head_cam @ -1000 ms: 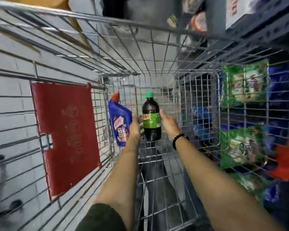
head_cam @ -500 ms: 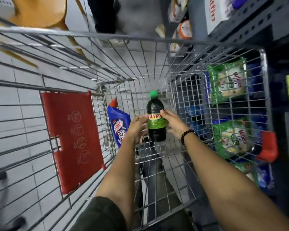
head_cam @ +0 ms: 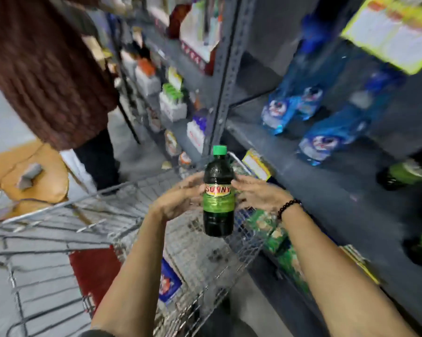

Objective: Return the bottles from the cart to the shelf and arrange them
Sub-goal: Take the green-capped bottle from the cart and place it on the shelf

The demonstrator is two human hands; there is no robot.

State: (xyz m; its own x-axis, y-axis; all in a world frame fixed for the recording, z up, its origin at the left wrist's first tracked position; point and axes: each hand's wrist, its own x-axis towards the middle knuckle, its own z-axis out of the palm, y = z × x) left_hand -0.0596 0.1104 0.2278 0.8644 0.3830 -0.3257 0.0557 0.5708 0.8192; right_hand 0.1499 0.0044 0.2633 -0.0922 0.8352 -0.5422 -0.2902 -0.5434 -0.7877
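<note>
A dark bottle (head_cam: 218,190) with a green cap and a green "SUNNY" label is upright in the air above the wire cart (head_cam: 122,215). My left hand (head_cam: 178,198) presses on its left side and my right hand (head_cam: 256,193) on its right side, so both hold it between them. A blue bottle (head_cam: 168,280) lies low in the cart beside a red flap (head_cam: 93,271). The grey shelf (head_cam: 314,190) is to the right, with several blue bottles (head_cam: 278,113) standing on it and dark green-labelled bottles (head_cam: 404,173) at its right end.
A person in a brown top (head_cam: 47,69) stands close at the upper left, beside the shelving. Green packets (head_cam: 278,239) fill the lower shelf next to the cart. A grey upright post (head_cam: 224,88) divides the shelf bays. Boxes and small goods crowd the far shelves.
Both hands have lifted the dark bottle out of the cart's bottom to above its rim. My view has swung up and right toward the shelf. The blue bottle stayed in the cart.
</note>
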